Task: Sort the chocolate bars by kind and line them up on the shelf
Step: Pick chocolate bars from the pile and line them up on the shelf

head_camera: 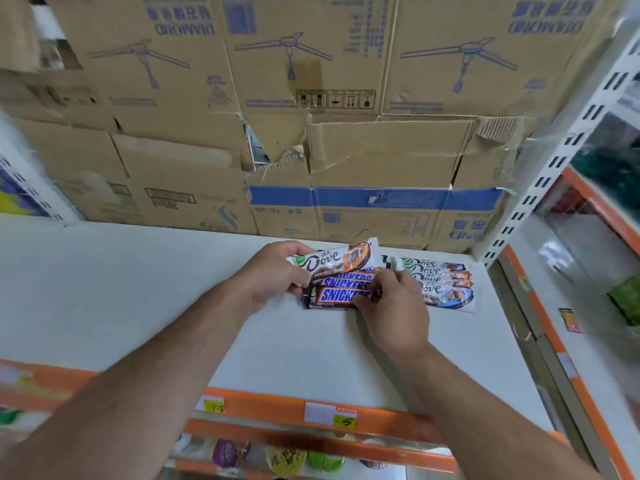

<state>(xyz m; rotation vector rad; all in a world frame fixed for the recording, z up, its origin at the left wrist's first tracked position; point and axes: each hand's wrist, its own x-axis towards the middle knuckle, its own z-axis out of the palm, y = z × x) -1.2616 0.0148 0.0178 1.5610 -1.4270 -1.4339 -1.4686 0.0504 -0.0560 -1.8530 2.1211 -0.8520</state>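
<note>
— Bars of two kinds up there. Which one is in hand?

— The left hand [273,271] grips a white Dove bar [332,259] by its left end, fingers curled round it. It holds the bar just above the Snickers bars [341,291]. The right hand [393,299] pinches those at their right ends with curled fingertips.

— And where does everything lie?

— The Snickers bars lie side by side on the white shelf [138,289], toward the back. Just beside them on the right is a row of Dove bars [441,280], overlapping like roof tiles.

— So how should the move be done?

— I'd carry the held bar across to that row and lay it the same way round, edges even. Meanwhile the right hand should steady the Snickers, since slick wrappers like these probably skew at a nudge.

— Anything in the way?

— The right hand itself sits between the held bar and its row, so the bar has to go over it. Cardboard boxes [346,161] crowd the back, and a slotted white post [554,161] stands near the row's far corner, so that side looks tight. The orange price rail [277,408] at the front is well apart.
</note>
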